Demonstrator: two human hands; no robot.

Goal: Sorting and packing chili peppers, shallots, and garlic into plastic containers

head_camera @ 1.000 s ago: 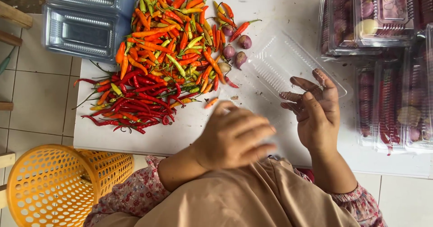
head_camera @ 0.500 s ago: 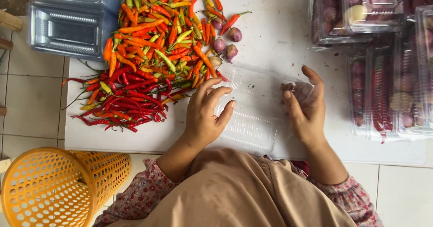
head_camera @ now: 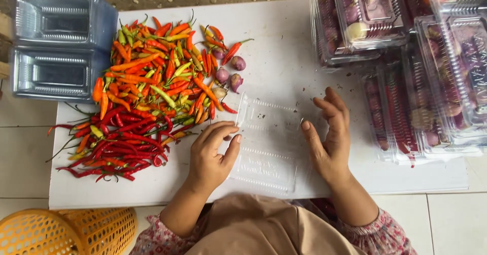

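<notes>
An open clear plastic clamshell tray (head_camera: 269,146) lies flat on the white table (head_camera: 284,47), right of the chili pile (head_camera: 147,93). The left hand (head_camera: 210,156) rests palm-down, fingers loose, on its left edge; the right hand (head_camera: 329,133), open with fingers spread, touches its right edge.

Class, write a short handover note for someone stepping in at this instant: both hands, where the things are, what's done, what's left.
Left hand: open, flat on the clear clamshell tray.
Right hand: open, at the tray's right edge.
Tray: opened out on the white table, nothing in it.
Chillies and shallots: loose to the left.
Done: filled packs stacked at right.
Left: this tray unfilled; empty trays far left.
</notes>
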